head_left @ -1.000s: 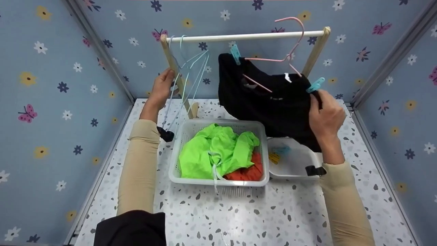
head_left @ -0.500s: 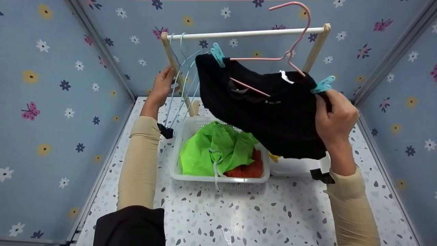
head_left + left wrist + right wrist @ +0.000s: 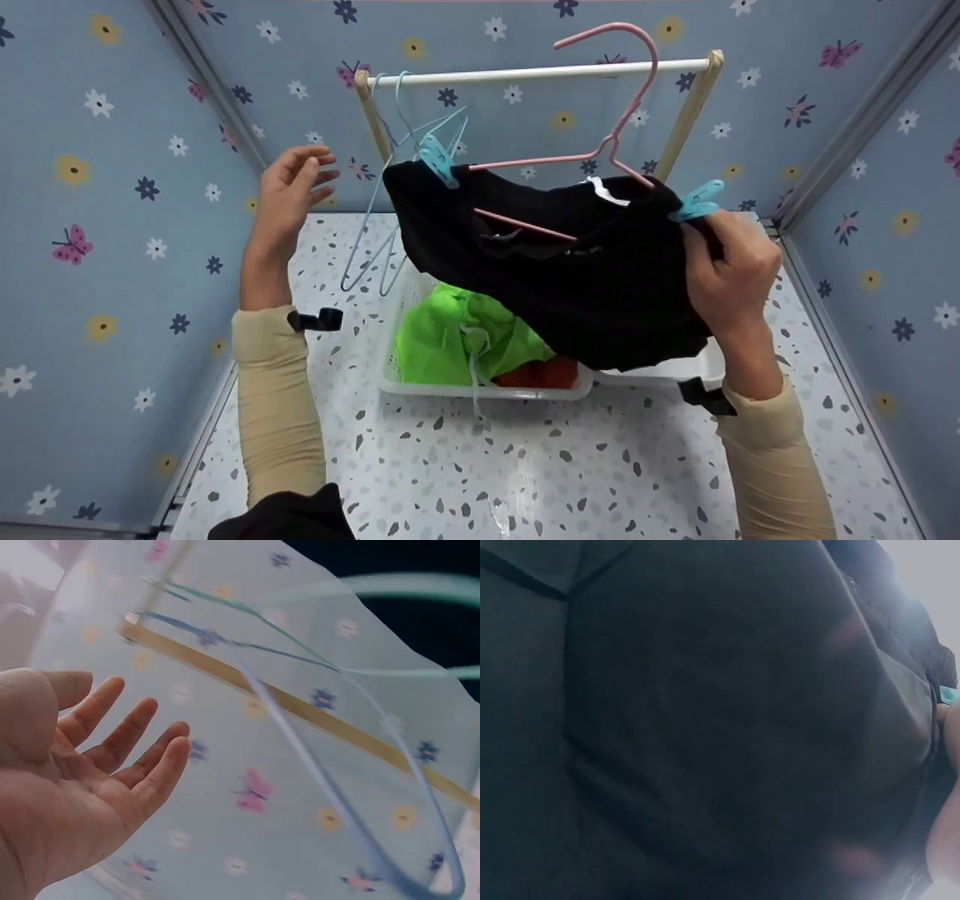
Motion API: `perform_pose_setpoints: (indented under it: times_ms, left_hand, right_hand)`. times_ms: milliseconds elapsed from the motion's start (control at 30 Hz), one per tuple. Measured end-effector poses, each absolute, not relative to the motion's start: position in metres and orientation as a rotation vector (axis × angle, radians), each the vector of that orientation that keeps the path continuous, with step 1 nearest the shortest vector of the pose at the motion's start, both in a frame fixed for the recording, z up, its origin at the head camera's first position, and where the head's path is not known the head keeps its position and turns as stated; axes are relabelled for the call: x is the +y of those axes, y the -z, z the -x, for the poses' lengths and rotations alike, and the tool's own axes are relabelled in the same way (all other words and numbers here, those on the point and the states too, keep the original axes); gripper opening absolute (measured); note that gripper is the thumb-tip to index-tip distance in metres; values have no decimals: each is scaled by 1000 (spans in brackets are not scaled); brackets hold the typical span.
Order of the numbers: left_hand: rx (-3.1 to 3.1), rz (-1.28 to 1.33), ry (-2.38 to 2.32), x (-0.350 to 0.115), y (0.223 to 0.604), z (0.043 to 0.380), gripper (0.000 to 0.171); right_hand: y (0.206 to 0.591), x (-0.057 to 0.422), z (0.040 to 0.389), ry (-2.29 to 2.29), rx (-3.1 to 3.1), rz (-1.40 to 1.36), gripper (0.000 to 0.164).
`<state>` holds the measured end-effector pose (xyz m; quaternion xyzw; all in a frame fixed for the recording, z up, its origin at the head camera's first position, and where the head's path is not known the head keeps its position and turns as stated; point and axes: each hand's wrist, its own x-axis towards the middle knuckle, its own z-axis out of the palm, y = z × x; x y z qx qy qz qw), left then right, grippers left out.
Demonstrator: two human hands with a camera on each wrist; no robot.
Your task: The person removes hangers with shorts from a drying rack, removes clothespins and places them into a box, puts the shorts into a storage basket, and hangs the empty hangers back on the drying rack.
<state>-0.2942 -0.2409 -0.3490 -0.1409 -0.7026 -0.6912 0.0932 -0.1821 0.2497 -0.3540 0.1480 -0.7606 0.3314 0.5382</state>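
Note:
My right hand (image 3: pixel 735 274) pinches the right upper corner of a black garment (image 3: pixel 600 300), just below a light-blue clothespin (image 3: pixel 699 201). Another light-blue clothespin (image 3: pixel 439 160) grips the garment's left upper corner. A pink hanger (image 3: pixel 626 112) runs through the garment's top opening; its hook stands in front of the rack's white rail (image 3: pixel 517 74). To the left of the rack, my left hand (image 3: pixel 289 191) is in the air with loosely spread fingers and holds nothing. The left wrist view shows its palm beside the blue hangers (image 3: pixel 315 769). Black cloth (image 3: pixel 727 720) fills most of the right wrist view.
Blue hangers (image 3: pixel 367 217) hang at the rail's left end. Under the garment stands a white basket (image 3: pixel 480 391) with bright green cloth (image 3: pixel 439 345) and orange-red cloth (image 3: pixel 540 373). A smaller white tray (image 3: pixel 660 377) is beside it, partly covered by the garment. Patterned walls (image 3: pixel 112 262) enclose the table.
My left hand has let go of the rack's left post and moved left, away from it. The black garment and hanger have moved left and towards me, with my right hand still gripping the corner.

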Motion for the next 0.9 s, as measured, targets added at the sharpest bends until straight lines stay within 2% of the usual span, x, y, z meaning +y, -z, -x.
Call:
perform_pose_setpoints:
  times_ms: [233, 433, 533, 733, 900]
  left_hand:
    - [-1858, 658, 1808, -222, 348, 224, 23]
    - [-1908, 606, 1658, -193, 358, 186, 31]
    - [-1983, 539, 1599, -181, 355, 173, 36]
    - [-2025, 503, 1548, -167, 356, 161, 36]
    - [-1976, 525, 1472, -161, 368, 163, 31]
  right_hand:
    - [355, 242, 184, -836, -1795, -419, 13]
    - [367, 236, 189, -856, -1814, -472, 12]
    - [374, 233, 194, -863, -1824, -495, 13]
    - [390, 228, 198, -865, -1847, -545, 25]
    - [401, 225, 199, -880, -1865, -561, 9]
